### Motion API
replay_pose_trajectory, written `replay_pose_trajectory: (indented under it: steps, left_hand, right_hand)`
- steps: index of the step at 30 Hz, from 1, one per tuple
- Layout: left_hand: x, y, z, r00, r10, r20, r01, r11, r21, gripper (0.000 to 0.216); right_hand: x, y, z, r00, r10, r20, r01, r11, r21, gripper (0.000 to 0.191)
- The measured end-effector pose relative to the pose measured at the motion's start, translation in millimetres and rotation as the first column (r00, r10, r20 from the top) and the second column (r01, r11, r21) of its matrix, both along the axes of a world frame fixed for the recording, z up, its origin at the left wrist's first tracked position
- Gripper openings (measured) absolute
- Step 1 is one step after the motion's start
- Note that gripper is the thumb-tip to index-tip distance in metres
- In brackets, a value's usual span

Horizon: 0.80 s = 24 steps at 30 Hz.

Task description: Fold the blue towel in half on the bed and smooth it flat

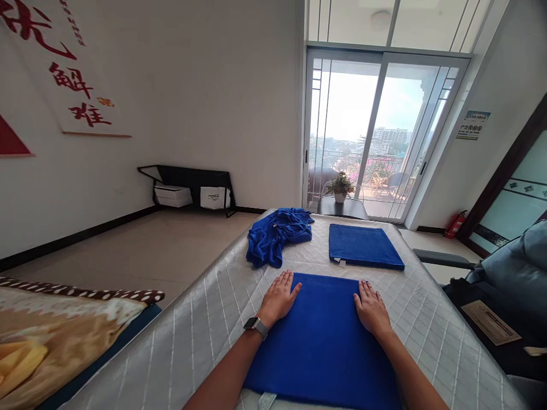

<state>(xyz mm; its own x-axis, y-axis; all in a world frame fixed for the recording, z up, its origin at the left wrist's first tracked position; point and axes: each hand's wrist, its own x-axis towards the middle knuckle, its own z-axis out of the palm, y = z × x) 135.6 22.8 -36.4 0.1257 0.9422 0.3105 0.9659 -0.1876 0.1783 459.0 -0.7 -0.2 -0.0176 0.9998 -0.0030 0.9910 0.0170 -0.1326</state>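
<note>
My fingers are stretched out nearly straight, grasping nothing: those of my left hand (280, 297) lie close together with the thumb angled off toward the right, and those of my right hand (372, 307) are slightly parted, thumb toward the left. Both hands are palm down, flat at the far corners of a spread blue cloth (325, 339), which lies right in front of me. How much of each palm is on the cloth and how much on the silver quilted cover (196, 324), I can't tell, because my hands hide those corners.

A watch (252, 323) with a dark face sits on my left wrist. My forearms reach forward from either side and run off the bottom of the view; the right one hides part of the cloth's right edge. The near right corner is cut off too, and so is part of a pale label (267, 400) at the near left.

Beyond my fingertips, on the same cover, a crumpled blue cloth (280, 234) lies to the left and a neatly folded blue cloth (365, 246) to the right, with a white tag (341, 262), its print too small to read. Further off, a potted plant (340, 188) stands before the sliding glass door (342, 117).
</note>
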Motion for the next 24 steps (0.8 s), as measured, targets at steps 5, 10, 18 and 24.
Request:
replay_pose_trajectory:
  steps: [5, 10, 18, 24]
  left_hand:
    - [-0.7, 0.8, -0.2, 1.000, -0.011, 0.001, 0.011, 1.000, 0.001, 0.072]
    - [-1.2, 1.1, -0.5, 1.000, -0.014, 0.000, 0.014, 1.000, 0.005, 0.072]
    - [-0.4, 0.0, 1.6, 1.000, -0.009, -0.002, 0.009, 1.000, -0.010, 0.075]
    - [-0.7, 0.4, -0.3, 1.000, -0.004, -0.006, 0.004, 1.000, 0.013, 0.071]
  right_hand:
    - [0.3, 0.2, 0.1, 1.000, 0.006, 0.015, -0.006, 1.000, 0.003, 0.066]
    - [0.8, 0.7, -0.4, 1.000, 0.005, 0.005, -0.005, 1.000, 0.000, 0.066]
    - [0.6, 0.9, -1.2, 1.000, 0.003, 0.006, -0.003, 1.000, 0.004, 0.066]
    - [1.1, 0.6, -0.5, 1.000, 0.010, -0.003, -0.009, 1.000, 0.008, 0.067]
